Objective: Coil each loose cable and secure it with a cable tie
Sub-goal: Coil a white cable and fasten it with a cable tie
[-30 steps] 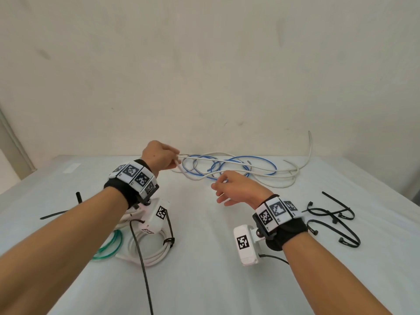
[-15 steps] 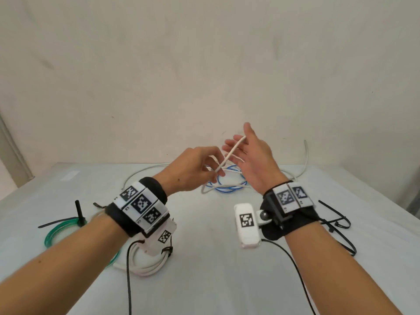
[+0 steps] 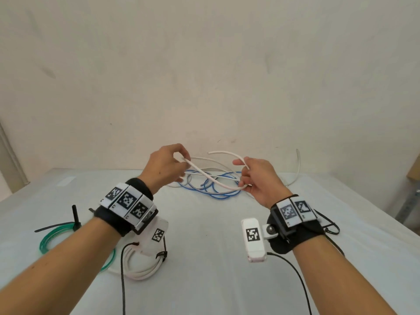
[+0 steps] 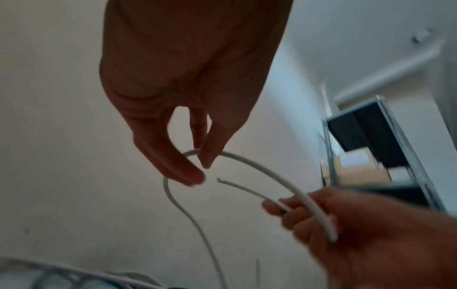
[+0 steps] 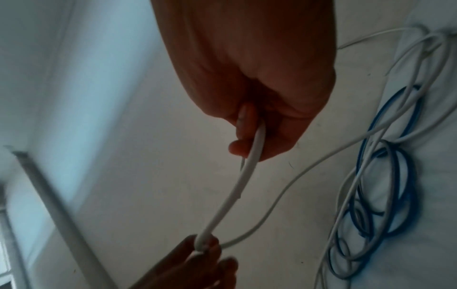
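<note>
A loose white cable stretches in the air between both hands above the table. My left hand pinches it between thumb and fingers. My right hand grips the cable lower down, and the free end arcs up above that hand. In the right wrist view the white cable runs from my right hand down to the left fingers. A loose blue cable lies tangled with white cable loops on the table behind the hands.
A coiled green cable with a black tie lies at the left. A tied white coil sits under my left forearm. Loose black cable ties lie at the right. The wall stands close behind the table.
The hands have drawn apart. My right hand, flat and raised half a second ago, has curled round the white cable and dropped, with a length now stretched between both hands.
</note>
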